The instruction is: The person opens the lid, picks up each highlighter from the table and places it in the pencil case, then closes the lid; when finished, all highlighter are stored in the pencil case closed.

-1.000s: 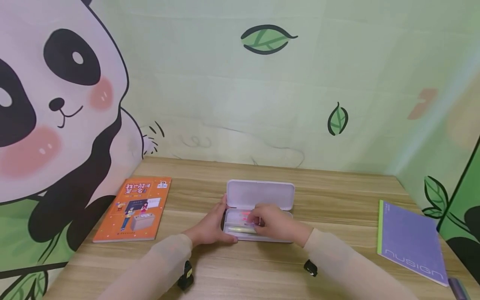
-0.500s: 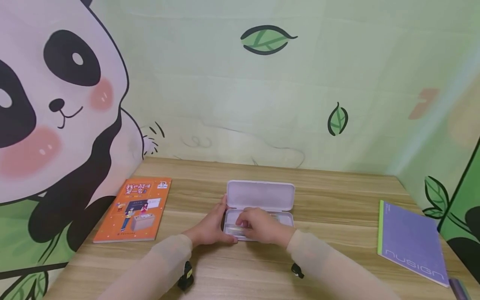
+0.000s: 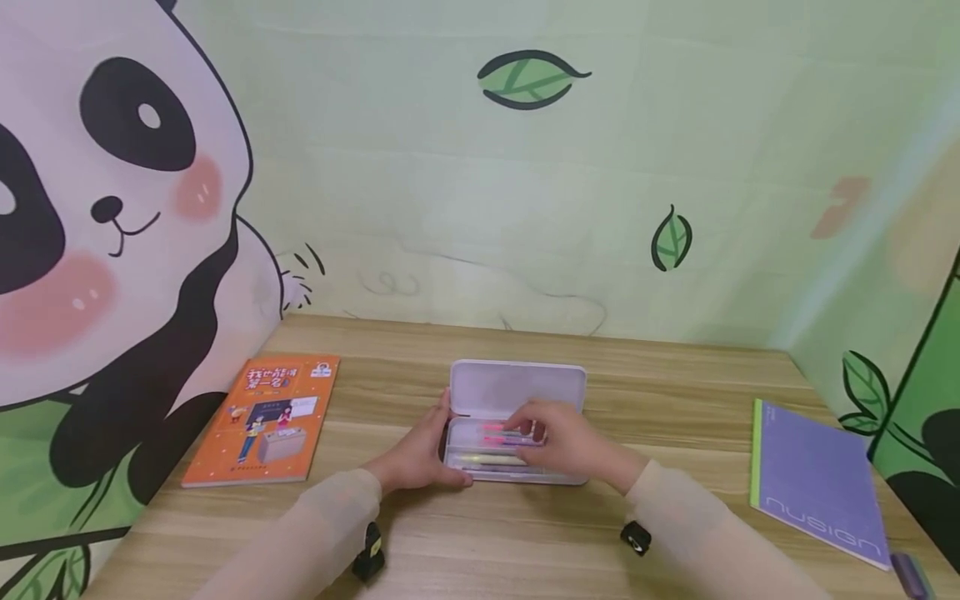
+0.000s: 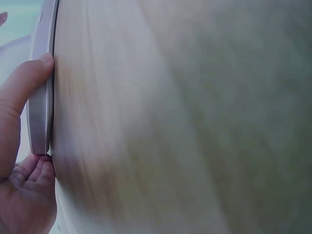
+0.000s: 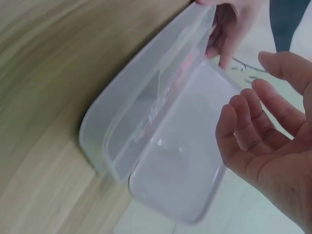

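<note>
A pale pencil case (image 3: 487, 388) lies on the wooden table with its lid raised at the back. Inside it are pens with pink ends (image 3: 491, 427) and a yellowish pen (image 3: 487, 459) nearer the front. My left hand (image 3: 416, 454) grips the case's left end; in the left wrist view the thumb (image 4: 29, 80) presses one side while the fingers bend at the corner. Over the right half of the case hovers my right hand (image 3: 570, 442). Its fingers are loosely bent around nothing in the right wrist view, apart from the lid (image 5: 180, 165).
An orange book (image 3: 262, 421) lies at the table's left. To the right is a purple notebook (image 3: 817, 483) with a green spine, and a dark marker-like object (image 3: 910, 575) sits by its lower corner. A panda-printed cloth (image 3: 420, 192) backs the table.
My right hand first moved left across the case, then back right, uncovering the pens with pink ends. The left hand has stayed at the case's left end.
</note>
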Motion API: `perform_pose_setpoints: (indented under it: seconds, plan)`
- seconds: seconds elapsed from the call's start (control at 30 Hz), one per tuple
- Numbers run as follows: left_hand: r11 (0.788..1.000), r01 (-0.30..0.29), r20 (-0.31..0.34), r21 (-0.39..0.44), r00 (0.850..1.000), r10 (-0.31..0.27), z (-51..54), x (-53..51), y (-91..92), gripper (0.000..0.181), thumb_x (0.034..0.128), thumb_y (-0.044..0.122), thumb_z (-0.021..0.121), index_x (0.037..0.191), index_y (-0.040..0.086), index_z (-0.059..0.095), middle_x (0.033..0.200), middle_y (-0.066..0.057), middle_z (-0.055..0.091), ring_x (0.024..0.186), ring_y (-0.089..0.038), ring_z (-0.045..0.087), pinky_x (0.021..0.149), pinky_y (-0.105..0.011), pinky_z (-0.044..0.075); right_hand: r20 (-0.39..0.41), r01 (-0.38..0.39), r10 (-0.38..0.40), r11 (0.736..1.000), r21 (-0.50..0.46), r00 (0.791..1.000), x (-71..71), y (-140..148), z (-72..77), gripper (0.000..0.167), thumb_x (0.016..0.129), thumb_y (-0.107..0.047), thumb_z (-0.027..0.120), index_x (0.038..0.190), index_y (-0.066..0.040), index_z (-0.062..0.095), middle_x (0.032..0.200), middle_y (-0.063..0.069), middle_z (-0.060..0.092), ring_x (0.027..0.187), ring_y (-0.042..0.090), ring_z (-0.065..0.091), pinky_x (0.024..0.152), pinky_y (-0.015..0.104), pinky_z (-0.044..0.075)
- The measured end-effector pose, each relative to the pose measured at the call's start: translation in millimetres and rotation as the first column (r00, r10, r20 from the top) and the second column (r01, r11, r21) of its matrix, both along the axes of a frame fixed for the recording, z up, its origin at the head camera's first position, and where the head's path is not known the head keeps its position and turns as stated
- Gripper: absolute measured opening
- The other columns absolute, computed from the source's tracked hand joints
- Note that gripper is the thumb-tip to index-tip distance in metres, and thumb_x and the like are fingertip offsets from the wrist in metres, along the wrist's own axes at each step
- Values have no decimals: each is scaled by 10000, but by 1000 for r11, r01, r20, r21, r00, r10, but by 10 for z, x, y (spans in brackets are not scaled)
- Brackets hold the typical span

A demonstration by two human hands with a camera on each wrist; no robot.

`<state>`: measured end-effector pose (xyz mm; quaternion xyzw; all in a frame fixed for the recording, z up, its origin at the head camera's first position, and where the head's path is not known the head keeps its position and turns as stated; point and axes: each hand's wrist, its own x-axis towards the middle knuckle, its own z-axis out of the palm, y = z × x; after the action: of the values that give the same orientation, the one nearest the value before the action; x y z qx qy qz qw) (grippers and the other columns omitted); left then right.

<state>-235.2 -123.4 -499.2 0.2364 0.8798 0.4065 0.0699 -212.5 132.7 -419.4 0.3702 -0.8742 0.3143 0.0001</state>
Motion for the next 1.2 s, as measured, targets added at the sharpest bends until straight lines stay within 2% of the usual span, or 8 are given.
perform_pose_setpoints:
  seconds: [0.2, 0.5, 0.6, 0.8, 0.93, 1.1, 1.2]
  plan:
    - [1000, -3, -5, 10, 1000, 3, -19, -2, -1, 1378, 612, 278, 924, 1539, 19, -62, 1376, -160, 423, 1312, -278, 387, 1166, -445, 236, -10, 2, -3, 998, -68, 1000, 64, 263, 32, 249, 782, -43, 768, 1008, -42, 665, 853, 79, 600, 735, 280, 590, 620, 292, 528]
    - [1000, -14, 3, 4, 1000, 14, -16, -9, -3, 1380, 613, 300, 923, 1543, 36, -62, 1385, -157, 415, 1310, -269, 379, 1167, -439, 235, 9, 104, -104, 992, -73, 995, 239, 711, -2, 261, 760, -64, 795, 989, -68, 671, 861, 43, 597, 718, 208, 573, 600, 318, 525]
    - [1000, -13, -2, 6, 1000, 13, -31, -11, -1, 1380, 613, 300, 923, 1544, 39, -62, 1418, -166, 390, 1324, -273, 367, 1168, -443, 230, 17, 128, -127, 990, -59, 992, 318, 865, -23, 253, 763, -53, 792, 986, -77, 675, 886, 32, 607, 725, 167, 571, 599, 307, 523]
    - [1000, -17, 8, -9, 1000, 17, -39, -11, -3, 1376, 618, 303, 920, 1545, 42, -62, 1427, -159, 385, 1337, -263, 356, 1173, -438, 223, -10, 110, -111, 994, -20, 994, 464, 1144, -93, 235, 755, -22, 784, 959, -62, 674, 869, 65, 620, 711, 126, 569, 575, 276, 514]
    - [999, -18, 8, -29, 1000, 18, -42, -19, -5, 1378, 627, 317, 914, 1543, 43, -78, 1429, -146, 387, 1347, -255, 348, 1175, -440, 221, -24, 102, -102, 995, 23, 995, 561, 1293, -176, 239, 740, -43, 798, 942, -68, 673, 832, 27, 611, 700, 79, 560, 573, 239, 500]
    - [999, -16, -1, -30, 1000, 16, -39, -18, 1, 1379, 624, 314, 916, 1544, 49, -77, 1415, -140, 398, 1330, -249, 361, 1173, -429, 226, -7, 99, -99, 992, 77, 995, 655, 1442, -284, 238, 730, -109, 820, 921, -108, 677, 821, -50, 614, 724, 31, 525, 595, 223, 468]
    - [1000, -16, -5, -18, 1000, 16, -34, -15, 4, 1374, 619, 303, 920, 1544, 39, -62, 1418, -155, 395, 1329, -259, 362, 1172, -434, 227, 32, 94, -97, 991, 98, 995, 692, 1505, -349, 247, 728, -134, 826, 920, -123, 670, 812, -74, 601, 722, 10, 511, 592, 220, 462]
